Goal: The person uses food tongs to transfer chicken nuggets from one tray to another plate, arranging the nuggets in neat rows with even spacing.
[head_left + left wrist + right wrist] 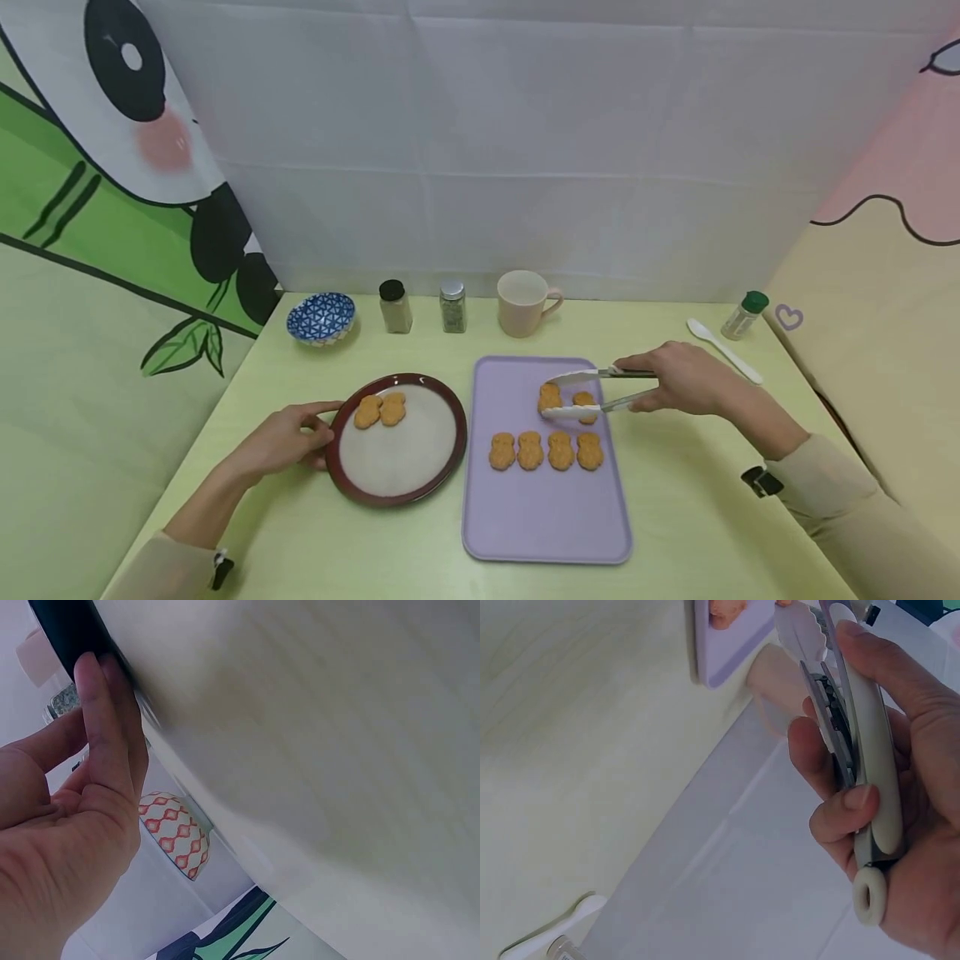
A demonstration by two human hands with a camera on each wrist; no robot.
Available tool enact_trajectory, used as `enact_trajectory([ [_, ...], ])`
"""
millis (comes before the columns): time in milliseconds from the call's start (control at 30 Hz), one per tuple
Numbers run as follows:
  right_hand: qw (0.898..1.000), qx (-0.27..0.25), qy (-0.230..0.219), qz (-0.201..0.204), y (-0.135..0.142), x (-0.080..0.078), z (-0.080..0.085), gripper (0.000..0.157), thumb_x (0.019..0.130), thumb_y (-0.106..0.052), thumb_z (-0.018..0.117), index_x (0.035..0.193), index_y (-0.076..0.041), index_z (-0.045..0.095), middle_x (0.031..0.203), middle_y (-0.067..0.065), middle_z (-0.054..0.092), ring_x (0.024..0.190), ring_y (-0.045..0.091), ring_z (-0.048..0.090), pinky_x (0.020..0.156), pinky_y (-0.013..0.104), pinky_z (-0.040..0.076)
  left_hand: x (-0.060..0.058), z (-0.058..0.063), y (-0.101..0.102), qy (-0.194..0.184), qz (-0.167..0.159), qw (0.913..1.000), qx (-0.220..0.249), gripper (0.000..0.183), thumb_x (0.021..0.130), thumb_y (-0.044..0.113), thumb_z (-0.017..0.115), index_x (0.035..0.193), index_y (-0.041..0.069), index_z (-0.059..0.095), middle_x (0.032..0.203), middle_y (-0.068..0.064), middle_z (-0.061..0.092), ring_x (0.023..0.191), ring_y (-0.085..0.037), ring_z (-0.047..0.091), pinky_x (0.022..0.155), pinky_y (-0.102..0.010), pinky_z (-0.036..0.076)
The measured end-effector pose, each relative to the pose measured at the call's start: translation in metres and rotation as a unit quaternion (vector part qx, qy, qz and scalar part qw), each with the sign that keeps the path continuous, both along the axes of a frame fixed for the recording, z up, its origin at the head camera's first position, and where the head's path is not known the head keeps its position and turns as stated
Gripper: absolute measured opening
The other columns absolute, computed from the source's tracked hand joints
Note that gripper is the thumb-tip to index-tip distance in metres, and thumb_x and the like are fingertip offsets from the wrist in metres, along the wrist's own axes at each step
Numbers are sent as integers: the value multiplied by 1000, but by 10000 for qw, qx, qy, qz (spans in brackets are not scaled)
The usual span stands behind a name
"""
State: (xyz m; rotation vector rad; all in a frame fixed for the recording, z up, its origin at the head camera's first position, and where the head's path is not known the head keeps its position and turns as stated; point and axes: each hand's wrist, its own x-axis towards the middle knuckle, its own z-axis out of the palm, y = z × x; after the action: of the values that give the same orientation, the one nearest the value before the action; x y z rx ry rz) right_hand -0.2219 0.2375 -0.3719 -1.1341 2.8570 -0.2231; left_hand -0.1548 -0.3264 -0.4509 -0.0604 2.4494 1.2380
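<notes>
Biscuit tally: two on the plate, six on the tray, tongs around one

Progress. Two biscuits (380, 410) lie side by side on the brown-rimmed plate (457, 414), toward its far edge. Six sit on the lilac tray (546, 523): a near row of four (530, 450) and a far row of two. Judged as a tray-to-plate transfer, roughly a quarter is done; whether all six are meant to go over cannot be told.

Grip. Right hand (686, 379) holds the metal tongs (572, 412), fingers and thumb curled round the handles; the right wrist view agrees. The tong arms stand spread. Left hand (281, 442) touches the plate's left rim with fairly straight fingers, probably to steady it.

Biscuit vs. grip. The far row's left biscuit (550, 398) lies on the tray between the tong tips, one tip at its far end, the other over its near end. Contact cannot be told, so no firm pinch is recorded. The near arm also crosses in front of the far row's right biscuit (585, 398). Risk, as judged: closing there could nudge that neighbour.
</notes>
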Motion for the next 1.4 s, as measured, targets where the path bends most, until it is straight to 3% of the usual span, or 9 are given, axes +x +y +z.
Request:
enact_trajectory([
  [133, 9998, -196, 44, 39, -15, 0, 13, 58, 74, -45, 77, 122, -14, 65, 91, -6, 68, 63, 3, 51, 59, 30, 44, -1, 1, 1, 20, -42, 10000, -42, 51, 93, 10, 57, 142, 9, 41, 95, -13, 60, 66, -24, 64, 57, -31, 49],
  [333, 9990, -288, 120, 306, -69, -3, 25, 58, 73, -45, 78, 123, -18, 65, 95, -9, 68, 68, 6, 54, 63, 34, 46, 0, 2, 1, 45, -32, 10000, -56, 51, 93, 9, 57, 142, 7, 41, 94, -13, 60, 66, -24, 64, 58, -32, 49],
  [500, 9985, -182, 210, 481, -116, -7, 22, 57, 72, -45, 79, 123, -22, 64, 93, -9, 67, 69, 9, 55, 63, 35, 46, 1, 1, 1, 26, -3, 10000, 37, 51, 93, 8, 56, 142, 7, 41, 94, -13, 60, 67, -24, 64, 59, -32, 50],
  [733, 9981, 152, 222, 560, -163, -11, 3, 62, 73, -49, 76, 128, -24, 61, 102, -7, 68, 76, 9, 57, 66, 34, 48, 1, -1, 0, 13, 46, 10000, 27, 51, 93, 8, 57, 142, 9, 42, 95, -13, 59, 67, -24, 64, 60, -32, 51],
  [967, 9982, 229, 185, 524, -180, -12, -10, 62, 72, -52, 76, 127, -26, 61, 96, -10, 67, 73, 7, 54, 63, 31, 47, -1, -2, 0, 29, 26, 9999, -99, 51, 92, 11, 58, 141, 10, 43, 96, -13, 60, 66, -22, 63, 58, -31, 49],
  [1400, 9990, 95, -23, 430, -188, -14, -15, 63, 71, -50, 78, 126, -25, 62, 94, -9, 66, 76, 9, 55, 66, 35, 48, 0, -2, 1, 11, 35, 10000, -67, 51, 92, 10, 58, 141, 10, 43, 97, -13, 59, 66, -22, 63, 59, -31, 49],
])
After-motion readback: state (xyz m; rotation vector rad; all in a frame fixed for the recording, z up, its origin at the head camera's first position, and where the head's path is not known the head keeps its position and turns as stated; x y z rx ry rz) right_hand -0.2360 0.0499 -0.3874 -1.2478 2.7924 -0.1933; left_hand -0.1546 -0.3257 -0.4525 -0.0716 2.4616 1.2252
